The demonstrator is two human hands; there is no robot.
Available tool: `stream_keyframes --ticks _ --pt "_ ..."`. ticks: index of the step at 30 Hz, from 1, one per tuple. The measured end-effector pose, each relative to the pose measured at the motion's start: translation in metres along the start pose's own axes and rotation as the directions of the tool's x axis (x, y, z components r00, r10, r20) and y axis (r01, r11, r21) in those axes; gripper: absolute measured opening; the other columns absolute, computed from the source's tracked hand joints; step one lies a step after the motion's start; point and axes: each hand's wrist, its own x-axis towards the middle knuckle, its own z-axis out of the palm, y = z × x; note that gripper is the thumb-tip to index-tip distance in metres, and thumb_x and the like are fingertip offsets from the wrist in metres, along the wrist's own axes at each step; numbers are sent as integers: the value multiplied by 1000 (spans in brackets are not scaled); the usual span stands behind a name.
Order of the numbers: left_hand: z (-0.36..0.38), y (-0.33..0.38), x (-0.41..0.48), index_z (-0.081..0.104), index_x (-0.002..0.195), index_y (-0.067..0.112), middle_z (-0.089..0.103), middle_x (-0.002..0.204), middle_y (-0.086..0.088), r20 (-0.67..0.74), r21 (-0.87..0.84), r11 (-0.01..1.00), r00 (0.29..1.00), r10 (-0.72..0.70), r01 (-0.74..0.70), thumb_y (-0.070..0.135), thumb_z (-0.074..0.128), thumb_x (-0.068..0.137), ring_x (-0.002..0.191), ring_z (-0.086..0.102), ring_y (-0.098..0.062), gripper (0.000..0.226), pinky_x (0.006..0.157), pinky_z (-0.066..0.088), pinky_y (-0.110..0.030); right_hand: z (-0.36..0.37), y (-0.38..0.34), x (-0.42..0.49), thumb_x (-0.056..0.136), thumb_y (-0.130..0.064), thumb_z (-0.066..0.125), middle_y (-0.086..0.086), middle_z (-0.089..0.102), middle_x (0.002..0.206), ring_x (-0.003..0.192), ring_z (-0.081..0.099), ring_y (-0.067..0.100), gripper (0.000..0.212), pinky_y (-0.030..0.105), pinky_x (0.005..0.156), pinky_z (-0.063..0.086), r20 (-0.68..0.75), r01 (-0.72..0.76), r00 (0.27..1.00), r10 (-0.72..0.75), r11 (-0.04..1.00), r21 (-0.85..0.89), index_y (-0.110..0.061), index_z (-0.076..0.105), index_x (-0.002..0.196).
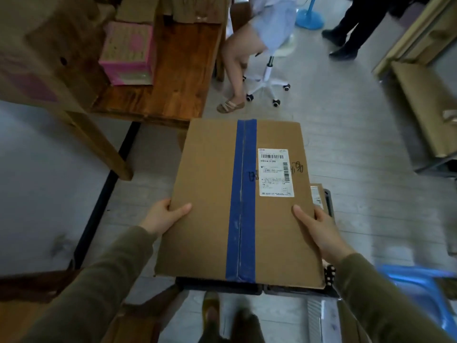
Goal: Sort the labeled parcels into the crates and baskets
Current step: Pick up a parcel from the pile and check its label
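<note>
Both hands, left hand (165, 214) and right hand (319, 229), grip the side edges of a blue-taped cardboard parcel (212, 206) at frame centre, thumbs on top, above a dark crate (220, 288).

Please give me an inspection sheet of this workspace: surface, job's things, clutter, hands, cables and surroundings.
Surface: grey plank floor; brown wooden table at upper left.
Job's things: large flat brown cardboard parcel with blue tape and white label, over a dark plastic crate.
Clutter: pink printed carton on the table; flattened cardboard sheets at right.
Hands: left hand and right hand each grip one side edge of the parcel.
Cables: nothing seen.
Surroundings: seated person on a white wheeled stool; blue round stand base.
</note>
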Motion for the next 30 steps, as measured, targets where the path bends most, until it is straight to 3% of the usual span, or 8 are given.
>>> stream_keyframes --ticks 3,6,11,15,23,30 --pt "2 -20 27 46 132 1 54 127 -12 45 48 997 997 -57 55 25 63 88 110 54 -28 52 98 44 -38 12 19 21 92 -27 57 -2 64 93 76 64 13 31 17 49 50 -6 -42 999 42 999 -23 -16 50 120" --pt "2 -39 50 44 135 2 54 131 -15 65 80 992 993 -102 97 29 64 87 116 53 -31 59 103 42 -45 20 45 42 91 -29 58 2 64 101 85 65 18 38 24 59 52 21 -99 995 99 995 -27 -15 49 125" --pt "12 -83 92 44 135 1 55 130 -14 33 136 977 985 -168 162 31 67 85 114 55 -32 62 102 44 -44 30 93 83 89 -26 61 6 66 113 93 66 19 39 25 69 54 36 -169 985 170 985 -41 -16 53 126" --pt "27 -118 120 46 133 0 56 128 -15 25 164 965 977 -212 205 21 68 85 113 56 -30 57 96 45 -36 34 133 112 89 -19 62 1 64 107 90 63 14 38 20 65 50 76 -239 967 245 968 -78 -15 51 126" --pt "46 -173 157 47 131 3 57 128 -13 48 226 953 974 -220 203 22 69 85 111 57 -28 54 96 47 -38 42 203 154 88 -19 63 11 61 119 97 62 21 49 27 67 48 73 -344 934 350 935 -85 -9 47 133" --pt "66 -212 184 46 132 4 56 129 -10 32 302 929 972 -233 213 25 66 87 114 55 -25 54 89 42 -28 48 251 179 87 -18 63 9 59 123 101 60 24 53 35 81 48 44 -384 922 385 923 -39 -13 45 136"
